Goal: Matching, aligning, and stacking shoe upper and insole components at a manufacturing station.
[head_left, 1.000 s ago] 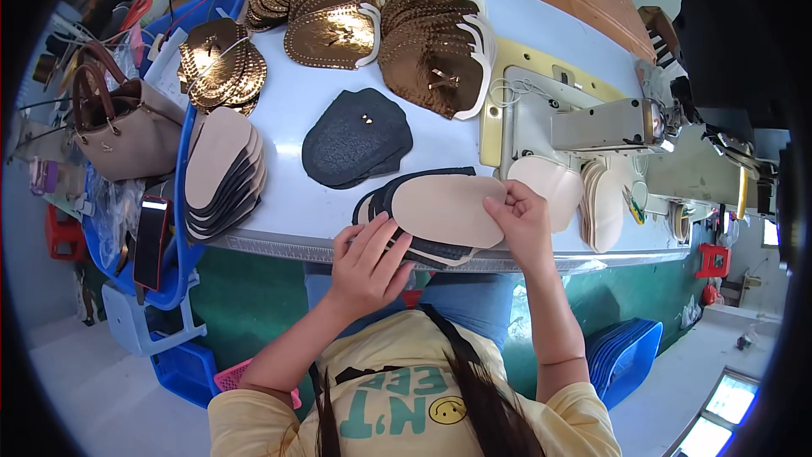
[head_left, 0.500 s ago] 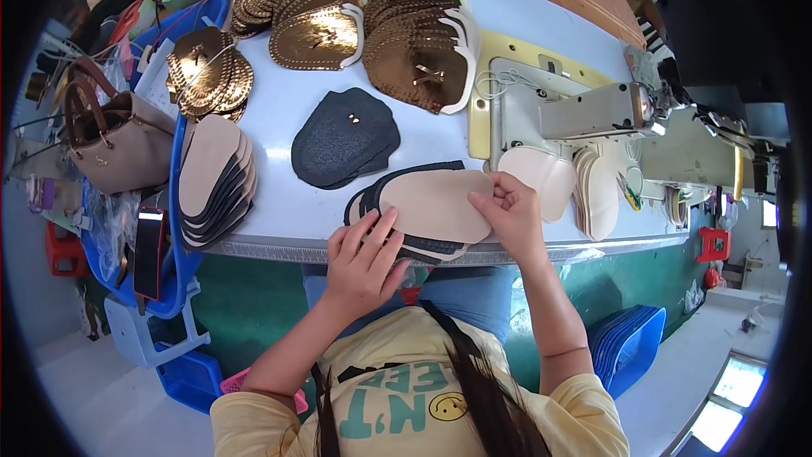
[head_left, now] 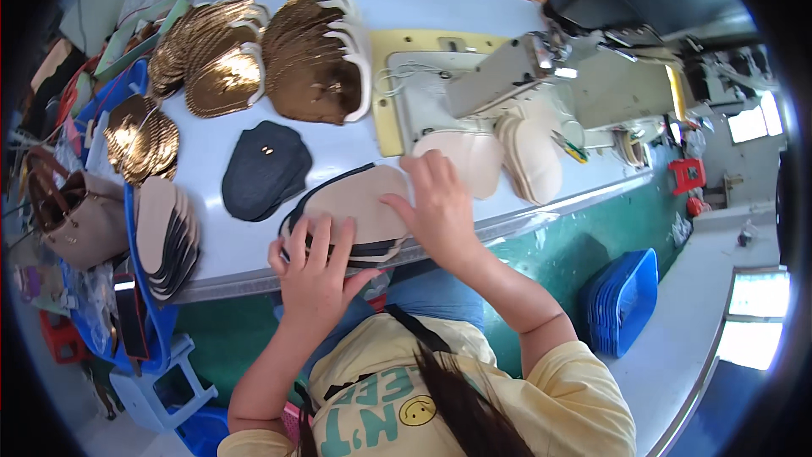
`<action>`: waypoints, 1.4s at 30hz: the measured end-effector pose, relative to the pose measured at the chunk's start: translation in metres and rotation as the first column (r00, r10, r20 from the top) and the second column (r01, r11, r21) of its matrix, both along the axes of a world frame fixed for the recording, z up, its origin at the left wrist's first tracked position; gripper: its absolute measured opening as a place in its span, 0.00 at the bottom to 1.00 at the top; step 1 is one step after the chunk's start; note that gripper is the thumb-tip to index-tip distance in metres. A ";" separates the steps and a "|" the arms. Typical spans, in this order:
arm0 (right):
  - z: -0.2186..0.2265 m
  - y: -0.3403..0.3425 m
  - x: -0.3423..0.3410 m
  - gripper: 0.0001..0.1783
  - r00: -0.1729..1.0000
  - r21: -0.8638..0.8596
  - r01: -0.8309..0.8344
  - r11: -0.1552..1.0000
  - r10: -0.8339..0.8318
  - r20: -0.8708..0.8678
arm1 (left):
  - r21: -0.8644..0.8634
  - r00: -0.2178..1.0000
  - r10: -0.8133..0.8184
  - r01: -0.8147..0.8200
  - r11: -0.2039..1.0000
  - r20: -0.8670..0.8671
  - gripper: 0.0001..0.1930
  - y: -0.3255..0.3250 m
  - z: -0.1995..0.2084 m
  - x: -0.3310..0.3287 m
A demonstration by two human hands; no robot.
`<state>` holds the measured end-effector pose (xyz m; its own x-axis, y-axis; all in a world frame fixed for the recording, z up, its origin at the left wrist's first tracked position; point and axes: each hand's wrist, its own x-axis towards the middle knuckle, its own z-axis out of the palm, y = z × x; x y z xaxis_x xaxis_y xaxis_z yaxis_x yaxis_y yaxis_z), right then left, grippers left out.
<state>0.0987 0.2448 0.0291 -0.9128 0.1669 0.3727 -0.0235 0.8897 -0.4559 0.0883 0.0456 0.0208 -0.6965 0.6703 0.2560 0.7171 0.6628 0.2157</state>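
Evidently one pile between the hands: oval stack on the counter, top piece smooth and beige, black layers peeping out around its edge. Left hand spread on the stack's left end, fingers unclenched. Right hand at its right end, thumb and fingers parted; exact contact hard to tell. Black pieces beyond left hand; cream pieces just right of right hand.

Beige oval pc flat atop blk pcs, nr table edge.
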 end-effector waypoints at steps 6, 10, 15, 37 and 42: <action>-0.004 0.023 0.025 0.12 0.931 0.092 -0.361 0.928 0.365 -0.022 | 0.170 0.986 -0.156 0.144 0.975 0.061 0.33 0.013 0.000 -0.023; -0.007 0.084 0.025 0.09 0.988 0.008 -0.140 0.990 0.140 -0.070 | 0.247 0.969 -0.167 0.120 0.961 0.182 0.26 -0.002 0.003 -0.053; -0.004 0.113 0.015 0.14 0.997 0.010 0.083 0.997 -0.083 -0.009 | 0.317 0.984 0.178 -0.171 0.933 0.004 0.21 -0.023 -0.003 -0.081; 0.009 0.108 0.026 0.10 0.954 -0.082 0.165 0.983 -0.138 0.265 | -0.072 0.984 0.145 -0.153 0.986 -0.107 0.23 -0.043 -0.007 -0.090; 0.020 0.106 0.048 0.12 0.917 -0.413 -0.270 0.870 0.363 0.165 | -0.254 0.972 0.062 -0.120 0.960 -0.226 0.27 -0.040 -0.007 -0.085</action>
<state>0.1469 0.3505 0.0488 -0.9916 -0.0614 0.1138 -0.1275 0.6128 -0.7799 0.0035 0.0057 0.0138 -0.7062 0.6704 0.2279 0.6609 0.7395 -0.1276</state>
